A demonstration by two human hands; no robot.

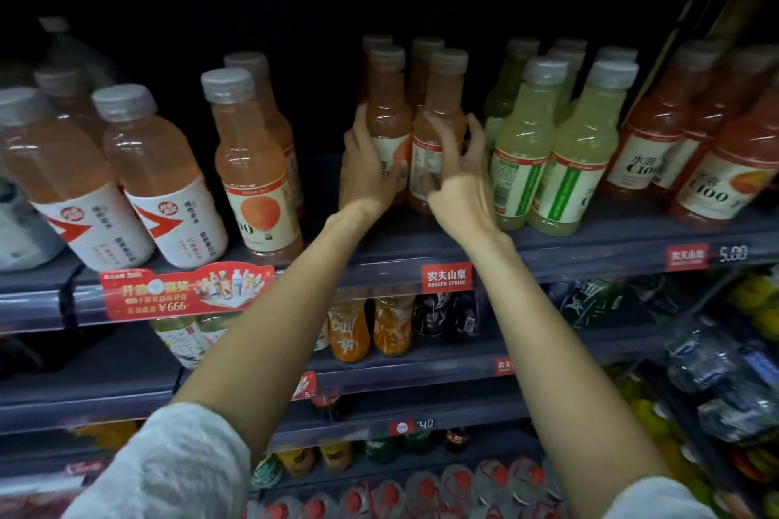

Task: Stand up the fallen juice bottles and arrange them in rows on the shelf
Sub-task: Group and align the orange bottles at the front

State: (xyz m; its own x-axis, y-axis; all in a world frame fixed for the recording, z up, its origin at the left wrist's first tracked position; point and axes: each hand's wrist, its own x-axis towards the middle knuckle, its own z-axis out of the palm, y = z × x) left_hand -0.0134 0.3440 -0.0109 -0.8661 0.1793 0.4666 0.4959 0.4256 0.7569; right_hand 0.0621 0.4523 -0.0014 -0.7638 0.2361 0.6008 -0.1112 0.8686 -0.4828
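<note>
A person's left hand [369, 164] grips one upright peach juice bottle [388, 114] mid-shelf [590, 244] while the right hand [457, 177], fingers spread, hovers at its neighbour [438, 126] alongside, both bottles directly ahead.

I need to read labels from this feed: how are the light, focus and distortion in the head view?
Head view: the shelf's back is nearly black and lighting dim; the whole frame is soft, so small print on the pink juice bottles under the left hand and right hand is unreadable; wide-angle bending tilts the edge bottles outward; the red price tag reads clearly.
</note>
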